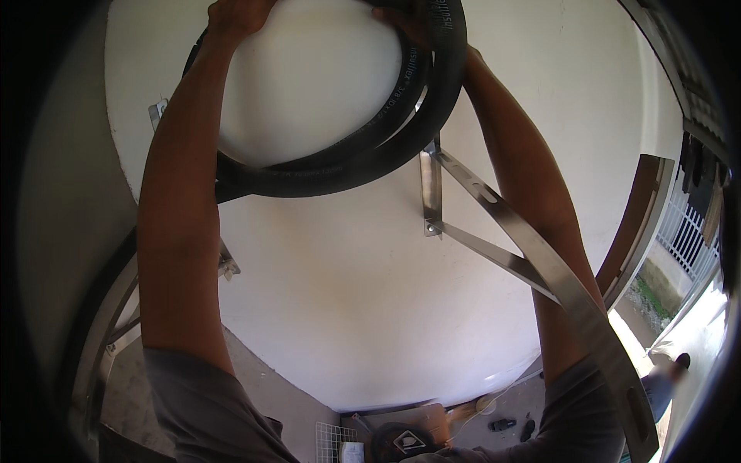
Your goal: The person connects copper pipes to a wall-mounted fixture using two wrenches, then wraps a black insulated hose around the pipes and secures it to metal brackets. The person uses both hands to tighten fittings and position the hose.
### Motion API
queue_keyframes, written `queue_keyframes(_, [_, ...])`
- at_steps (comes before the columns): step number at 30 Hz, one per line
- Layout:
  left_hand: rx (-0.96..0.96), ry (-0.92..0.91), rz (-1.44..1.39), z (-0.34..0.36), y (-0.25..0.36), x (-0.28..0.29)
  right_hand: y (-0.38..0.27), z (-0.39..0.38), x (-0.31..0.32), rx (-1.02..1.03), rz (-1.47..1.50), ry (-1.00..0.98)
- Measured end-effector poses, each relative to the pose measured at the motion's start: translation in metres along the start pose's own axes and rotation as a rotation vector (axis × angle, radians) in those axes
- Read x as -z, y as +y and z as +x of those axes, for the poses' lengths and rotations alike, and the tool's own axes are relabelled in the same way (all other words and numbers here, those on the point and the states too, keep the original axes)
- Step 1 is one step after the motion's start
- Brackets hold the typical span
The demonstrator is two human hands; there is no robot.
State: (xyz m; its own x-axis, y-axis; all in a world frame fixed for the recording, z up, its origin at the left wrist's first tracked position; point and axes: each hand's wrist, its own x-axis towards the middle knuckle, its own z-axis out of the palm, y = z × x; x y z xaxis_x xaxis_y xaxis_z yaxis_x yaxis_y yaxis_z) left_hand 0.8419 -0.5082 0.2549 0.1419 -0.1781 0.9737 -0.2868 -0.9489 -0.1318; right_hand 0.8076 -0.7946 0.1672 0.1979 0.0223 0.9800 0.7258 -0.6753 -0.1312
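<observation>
A coil of black foam-insulated pipe (324, 181) is held up against the pale wall, its top cut off by the upper edge of the view. My left hand (241, 15) is closed at the upper left of the coil, with some fingers beyond the frame. On the right side, my right hand (413, 27) wraps round the loops from behind, so the pipe covers part of it. A steel wall bracket (494, 202) juts toward me under the coil, its long arm crossing in front of my right forearm. A black length of pipe drops past my left forearm.
A second steel bracket (100, 378) stands at the lower left. On the floor below are a white wire rack (333, 441), a cardboard piece (434, 423) and dark sandals (503, 424). Another person (662, 386) is at the lower right, near an open doorway and white fence (683, 224).
</observation>
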Motion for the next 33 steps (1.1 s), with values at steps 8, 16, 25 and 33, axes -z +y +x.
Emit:
queue_keyframes(8, [-0.019, 0.168, 0.105, -0.051, -0.042, 0.033, -0.006, 0.01, 0.005, -0.04, -0.057, -0.037])
queue_keyframes(16, [0.588, -0.116, -1.218, -0.148, -0.119, -0.012, -0.002, 0.012, 0.009, 0.07, -0.145, -0.038])
queue_keyframes(25, [0.791, 0.114, -1.48, -0.166, -0.07, -0.02, 0.001, 0.044, 0.047, 0.081, -0.414, -0.238])
queue_keyframes(33, [0.607, 0.677, -0.948, -0.187, -0.014, 0.011, 0.014, 0.046, 0.041, -0.012, -0.18, -0.28])
